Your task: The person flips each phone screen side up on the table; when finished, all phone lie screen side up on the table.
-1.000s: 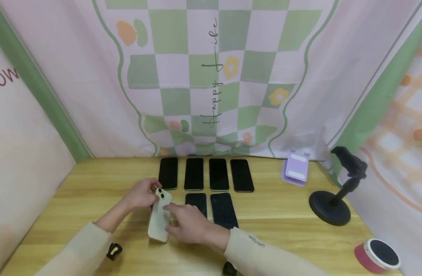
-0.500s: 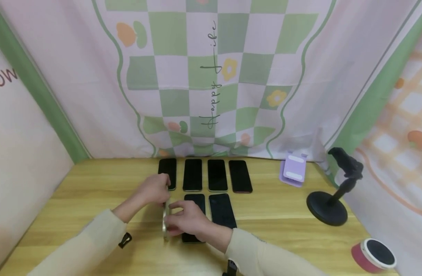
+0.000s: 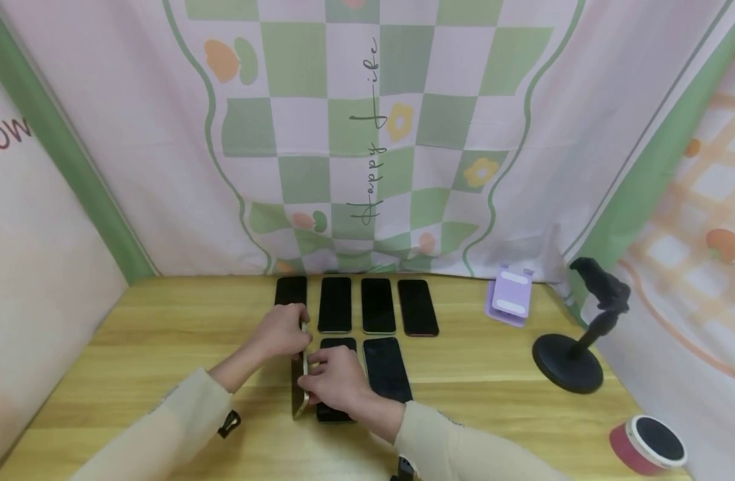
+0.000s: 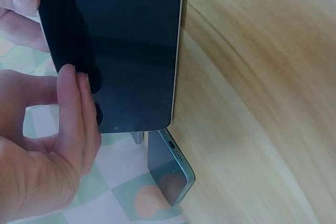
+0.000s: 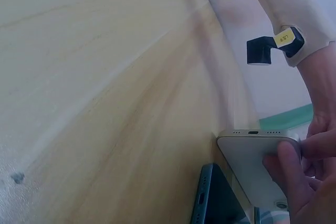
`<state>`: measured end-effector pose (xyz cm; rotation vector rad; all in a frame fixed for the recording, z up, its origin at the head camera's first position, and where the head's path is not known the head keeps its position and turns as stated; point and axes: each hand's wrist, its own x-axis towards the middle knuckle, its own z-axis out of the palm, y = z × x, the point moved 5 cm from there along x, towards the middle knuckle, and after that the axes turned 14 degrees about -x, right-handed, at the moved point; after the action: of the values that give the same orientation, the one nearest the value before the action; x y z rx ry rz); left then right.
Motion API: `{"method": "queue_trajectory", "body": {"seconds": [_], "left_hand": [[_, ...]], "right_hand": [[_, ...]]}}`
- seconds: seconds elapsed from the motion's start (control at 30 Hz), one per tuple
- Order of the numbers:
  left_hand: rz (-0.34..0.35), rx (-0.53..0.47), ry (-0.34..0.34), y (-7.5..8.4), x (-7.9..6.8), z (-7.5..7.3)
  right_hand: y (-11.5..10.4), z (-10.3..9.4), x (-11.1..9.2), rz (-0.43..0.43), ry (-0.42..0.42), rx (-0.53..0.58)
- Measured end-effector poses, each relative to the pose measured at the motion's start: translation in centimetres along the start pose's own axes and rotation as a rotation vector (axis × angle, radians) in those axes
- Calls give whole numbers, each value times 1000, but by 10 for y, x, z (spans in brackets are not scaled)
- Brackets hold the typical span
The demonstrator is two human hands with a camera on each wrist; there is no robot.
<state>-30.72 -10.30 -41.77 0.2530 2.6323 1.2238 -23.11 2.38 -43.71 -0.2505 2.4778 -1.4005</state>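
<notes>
A smartphone (image 3: 299, 394) with a pale back stands tilted up on its long edge on the wooden table. My left hand (image 3: 283, 329) grips its far end, fingers lying against the black screen (image 4: 131, 51) in the left wrist view. My right hand (image 3: 339, 378) pinches its nearer part; in the right wrist view, fingertips touch the white back (image 5: 249, 158). Just right of it lies a dark phone (image 3: 337, 415), partly covered by my right hand, with another dark phone (image 3: 388, 367) beside that.
A back row of black-screened phones holds a left one (image 3: 290, 290), partly behind my left hand, and several more (image 3: 335, 305). Further right stand a purple phone stand (image 3: 512, 294), a black round-based stand (image 3: 567, 364) and a red-and-white round device (image 3: 648, 444). A patterned curtain (image 3: 295, 123) hangs behind.
The phone has turned from showing its white back to standing on edge, its dark screen side now facing left. Both hands have turned with it and shifted slightly right.
</notes>
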Motion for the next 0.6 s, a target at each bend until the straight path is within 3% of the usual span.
{"method": "queue_trajectory", "body": {"seconds": [0.27, 0.4, 0.5, 0.6], "left_hand": [[89, -55, 48, -7, -7, -4], [136, 36, 68, -15, -21, -10], [188, 137, 11, -24, -32, -11], [234, 160, -103, -36, -40, -10]], "right_hand": [[3, -6, 1, -4, 34, -69], [8, -7, 2, 6, 35, -63], [11, -5, 2, 7, 30, -61], [14, -4, 3, -4, 29, -83]]}}
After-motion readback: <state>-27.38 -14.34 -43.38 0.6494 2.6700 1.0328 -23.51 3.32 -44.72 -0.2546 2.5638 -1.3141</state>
